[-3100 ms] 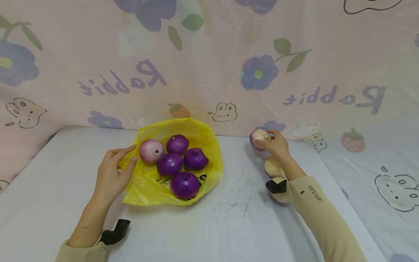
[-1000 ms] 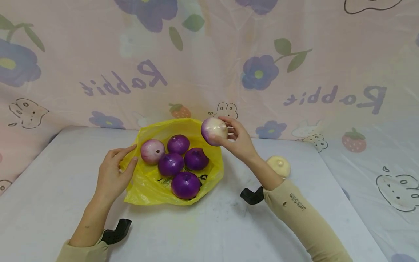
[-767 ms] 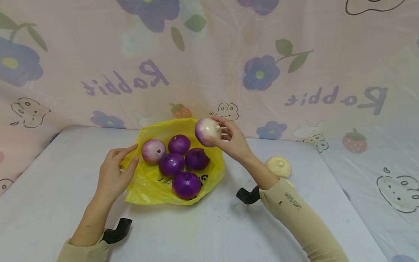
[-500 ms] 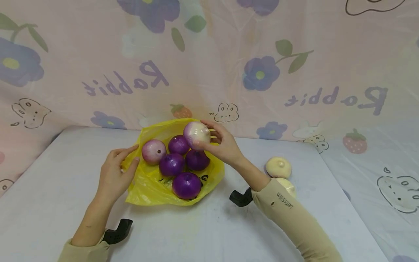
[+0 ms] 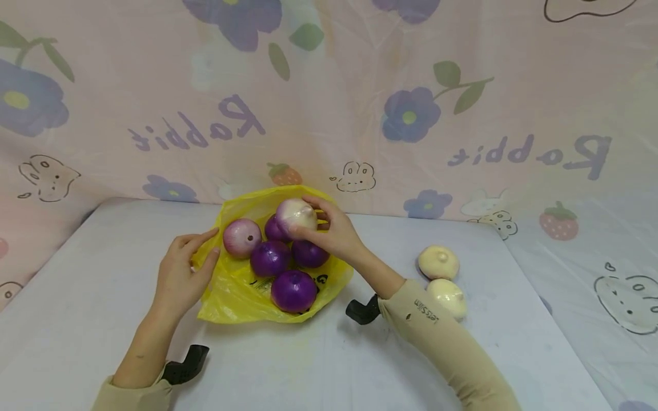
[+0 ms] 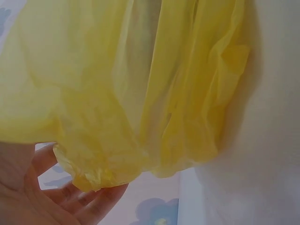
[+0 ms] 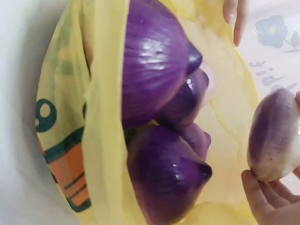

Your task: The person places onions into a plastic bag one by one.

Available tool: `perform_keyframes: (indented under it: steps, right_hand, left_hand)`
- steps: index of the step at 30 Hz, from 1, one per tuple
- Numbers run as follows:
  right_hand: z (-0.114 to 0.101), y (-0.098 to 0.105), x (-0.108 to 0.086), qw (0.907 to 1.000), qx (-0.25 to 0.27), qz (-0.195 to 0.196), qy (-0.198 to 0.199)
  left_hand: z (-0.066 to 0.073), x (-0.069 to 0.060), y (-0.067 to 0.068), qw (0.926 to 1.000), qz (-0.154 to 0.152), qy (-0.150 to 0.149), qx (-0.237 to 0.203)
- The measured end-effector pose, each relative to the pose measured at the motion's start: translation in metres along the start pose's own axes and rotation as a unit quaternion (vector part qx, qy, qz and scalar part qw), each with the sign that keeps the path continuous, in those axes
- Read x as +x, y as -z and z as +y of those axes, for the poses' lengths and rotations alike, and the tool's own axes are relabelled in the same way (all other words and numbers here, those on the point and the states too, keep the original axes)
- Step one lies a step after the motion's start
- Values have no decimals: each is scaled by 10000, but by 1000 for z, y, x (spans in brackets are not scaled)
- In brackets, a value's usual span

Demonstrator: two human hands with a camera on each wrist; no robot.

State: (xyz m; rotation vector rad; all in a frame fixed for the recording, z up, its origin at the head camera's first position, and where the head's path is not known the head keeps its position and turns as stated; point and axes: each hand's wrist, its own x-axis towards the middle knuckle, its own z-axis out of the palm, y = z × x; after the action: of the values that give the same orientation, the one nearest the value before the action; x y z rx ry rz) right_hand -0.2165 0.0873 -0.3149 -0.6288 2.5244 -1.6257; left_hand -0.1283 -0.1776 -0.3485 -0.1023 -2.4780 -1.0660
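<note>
A person's left hand (image 5: 180, 274) pinched the left rim of an open yellow bag (image 5: 226, 305) on a white counter (image 5: 360, 365). The right hand (image 5: 334, 231) grasped a purple-and-white onion (image 5: 295, 216) over the bag's mouth, pale nub pointing right, toward that hand; its nearly round body showed no clear long axis. Five onions (image 5: 293, 291) lay inside.

Left hand (image 6: 40, 204) holds a yellow bag (image 6: 103, 108) by its edge

White-purple onion (image 5: 294, 214): carried by right hand (image 5: 336, 231) from far right of table (image 5: 354, 365) to above yellow bag (image 5: 226, 305) | Rear purple onion (image 5: 273, 229): partly covered | Rear cream onion (image 5: 438, 262), front cream onion (image 5: 446, 297): more fully exposed
</note>
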Motion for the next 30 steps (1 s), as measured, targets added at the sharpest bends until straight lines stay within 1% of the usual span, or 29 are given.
perform_keyframes:
  steps: [7,13,22,25,27,30]
  right_hand:
    - [8,-7,11,9998,-5,-9,-196]
    - [17,-8,23,9997,-118,81,-213]
    - [24,-3,25,9975,-628,189,-276]
    - [24,-3,25,9960,-760,208,-418]
    - [24,-3,26,9941,-950,206,-480]
    - [22,-3,26,9910,-1258,172,-425]
  left_hand:
    - [-1,-1,1,10000,-7,53,33]
    - [0,-1,1,10000,-14,47,-5]
    - [1,-1,0,10000,3,90,-13]
    - [1,-1,0,10000,-2,65,-49]
    - [1,-1,-1,10000,-5,54,-55]
    - [2,-1,-2,10000,-6,41,-36]
